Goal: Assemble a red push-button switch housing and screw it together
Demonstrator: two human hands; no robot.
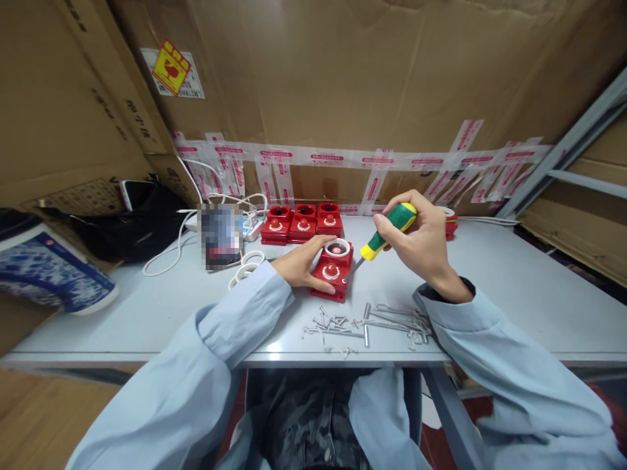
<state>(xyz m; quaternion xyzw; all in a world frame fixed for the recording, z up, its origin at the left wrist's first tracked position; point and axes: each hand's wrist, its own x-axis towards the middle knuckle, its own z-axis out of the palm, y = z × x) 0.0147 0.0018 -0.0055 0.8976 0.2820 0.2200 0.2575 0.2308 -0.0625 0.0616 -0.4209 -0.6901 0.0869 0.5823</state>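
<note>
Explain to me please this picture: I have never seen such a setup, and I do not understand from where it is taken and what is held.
There is no machine here: you see a person's two bare hands, from a camera worn on the head, looking forward and down. The left hand steadies a red unit with a white ring on top. The right hand grips a green and yellow screwdriver, its tip at the unit's right edge. On the table, nearer the person, lie loose screws and T-shaped metal rods. Farther back, three similar red units stand in a row.
</note>
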